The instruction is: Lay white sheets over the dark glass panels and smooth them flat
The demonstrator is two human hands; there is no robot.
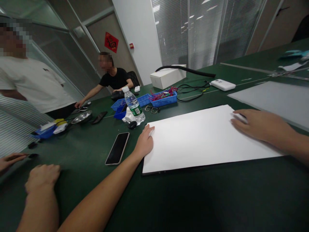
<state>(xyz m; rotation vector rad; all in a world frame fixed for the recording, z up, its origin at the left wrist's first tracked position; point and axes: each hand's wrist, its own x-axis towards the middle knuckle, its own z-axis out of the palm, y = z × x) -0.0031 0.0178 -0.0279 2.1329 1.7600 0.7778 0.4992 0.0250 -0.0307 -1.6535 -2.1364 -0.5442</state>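
Note:
A white sheet of paper (pixel 193 138) lies flat on a thin black-edged board on the table in front of me. My left hand (pixel 145 141) rests at its far left corner, thumb and index finger apart on the paper, with the other fingers partly hidden. Over the right edge lies my right hand (pixel 256 125), its thumb and index finger stretched out and apart, touching the sheet. A small pale patch shows between them, too unclear to name. A smartphone (pixel 117 149) with a dark screen lies left of the sheet, near my left hand.
Beyond the paper's left end stand a water bottle (pixel 134 104), glasses (pixel 152 109) and blue bins (pixel 164 100) with red wires. A white box (pixel 167 77) is behind. Another person's fist (pixel 43 177) rests at left. Two other people are across the table.

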